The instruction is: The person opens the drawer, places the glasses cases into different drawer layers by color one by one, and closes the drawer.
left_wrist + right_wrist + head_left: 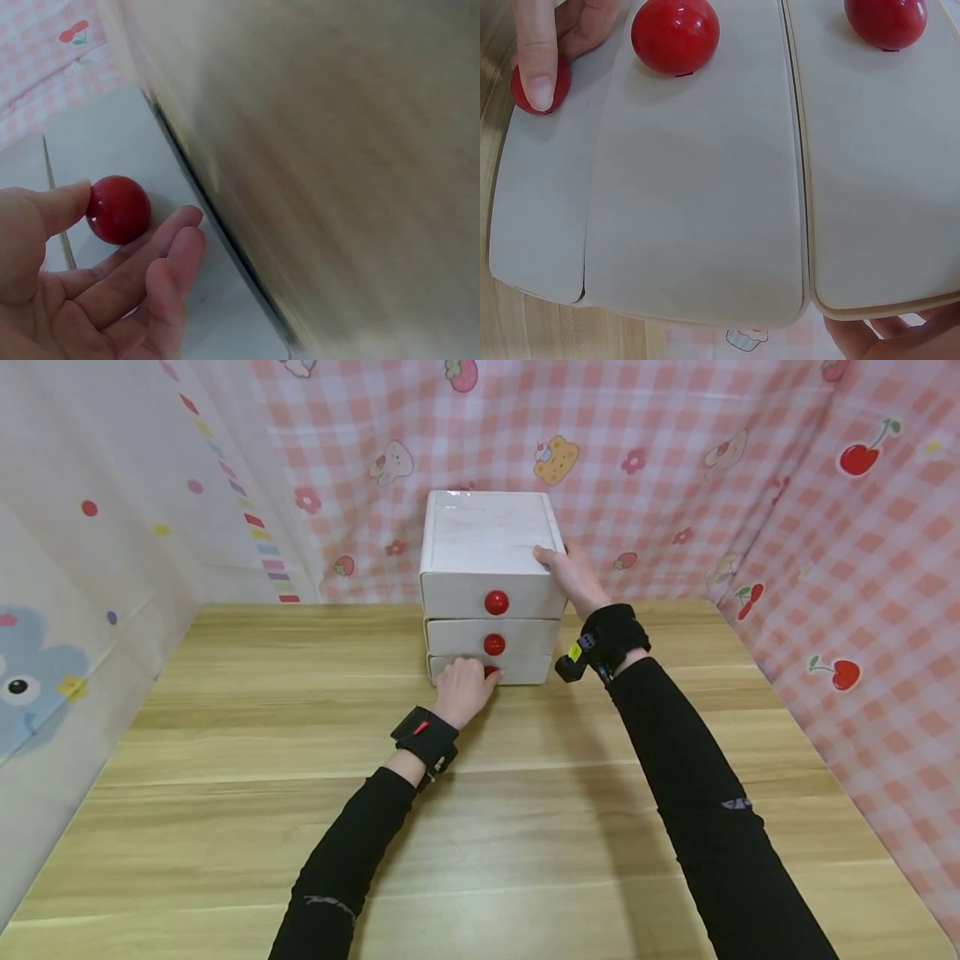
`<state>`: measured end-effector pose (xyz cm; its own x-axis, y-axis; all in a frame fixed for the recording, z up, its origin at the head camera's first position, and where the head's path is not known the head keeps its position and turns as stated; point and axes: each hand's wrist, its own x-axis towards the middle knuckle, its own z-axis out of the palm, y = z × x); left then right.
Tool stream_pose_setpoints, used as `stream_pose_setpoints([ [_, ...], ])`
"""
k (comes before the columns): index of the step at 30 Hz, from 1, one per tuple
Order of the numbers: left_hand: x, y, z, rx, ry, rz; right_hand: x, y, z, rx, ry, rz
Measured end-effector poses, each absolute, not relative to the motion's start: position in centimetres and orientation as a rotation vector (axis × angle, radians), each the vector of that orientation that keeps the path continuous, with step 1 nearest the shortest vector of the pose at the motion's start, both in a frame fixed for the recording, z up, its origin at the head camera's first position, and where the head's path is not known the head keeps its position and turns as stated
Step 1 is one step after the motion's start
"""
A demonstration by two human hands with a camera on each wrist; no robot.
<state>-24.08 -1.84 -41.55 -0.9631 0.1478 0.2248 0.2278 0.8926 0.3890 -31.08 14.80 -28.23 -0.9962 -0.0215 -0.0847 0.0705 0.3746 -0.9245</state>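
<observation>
A white three-drawer cabinet (491, 531) stands near the table's back edge, each drawer front bearing a round red knob. My left hand (462, 689) is at the bottom drawer (528, 670) and pinches its red knob (118, 210), thumb on one side and fingers on the other. My right hand (577, 578) holds the cabinet's upper right edge, thumb on the top and fingers against the side. In the right wrist view, the middle knob (676, 36) and top knob (886, 21) are untouched. The three drawer fronts sit close together, with narrow seams between them.
The wood-grain table (300, 693) spreads in front of the cabinet and to both sides. A pink checked curtain (360, 527) hangs close behind and along the right. Another, pale printed curtain (127, 552) borders the left.
</observation>
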Motion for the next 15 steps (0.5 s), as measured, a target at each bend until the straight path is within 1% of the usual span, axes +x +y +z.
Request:
stream_pose_setpoints([
  [7, -24.5, -2.2, -41.3, -0.273, -2.945, -0.66, -31.0, 14.7, -28.3, 0.052, 2.507, -1.715],
  [15, -24.5, -3.9, -40.2, -0.404, -3.068, -0.731, -31.0, 14.5, -28.3, 0.074, 2.486, -1.728],
])
